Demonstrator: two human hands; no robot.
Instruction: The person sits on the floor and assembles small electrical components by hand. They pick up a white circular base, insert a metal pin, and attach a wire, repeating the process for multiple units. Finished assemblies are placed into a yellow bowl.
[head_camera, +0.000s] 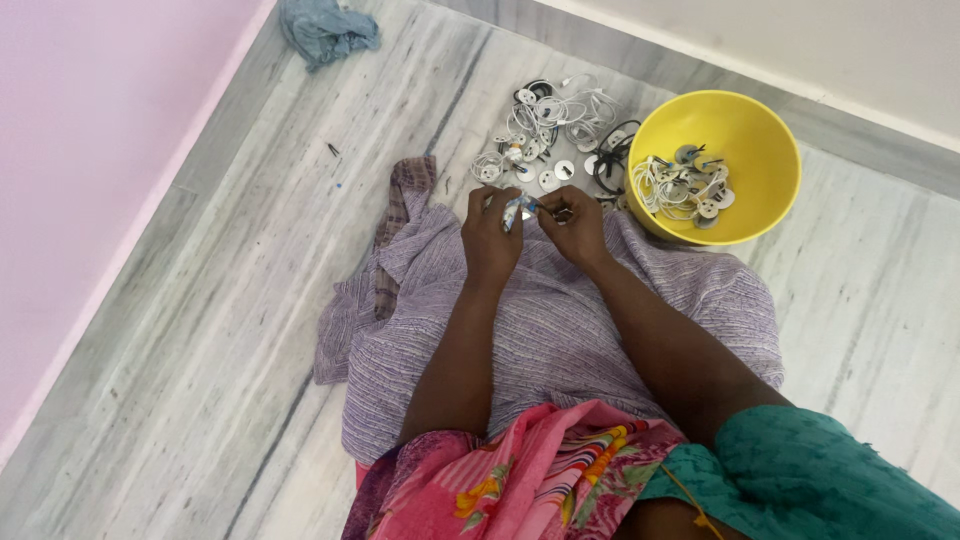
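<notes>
— What is shown at floor level?

— A small white-and-blue bundle of cord (518, 208) is held over a lap covered by lilac striped cloth (560, 330). It is pinched at its left by the fingers of the left hand (490, 235) and at its right by those of the right hand (572, 225). Both hands are closed on it and brought close together, fingertips nearly meeting.

— Which step is judged to be in hand?

— One cord appears to be wound or tidied between the fingers. A loose heap of white cables and round plugs (545, 135) is seen on the grey marble floor (200, 330) just beyond the hands. More of the same are gathered in a round yellow plastic bowl (765, 165) to the right, so the sorting is judged to be partly done.

— What would the next move call for?

— A firm pinch, it is thought, so that the coil is not let slip before it is set down.

— What cannot be made out?

— The bundle is largely covered by fingers; whether it is tied cannot be told. A dark item at the right fingertips is too small to be identified. The crumpled blue-grey rag (325, 30) at the top edge is partly cut off, and the person's body is cropped at the bottom.
</notes>
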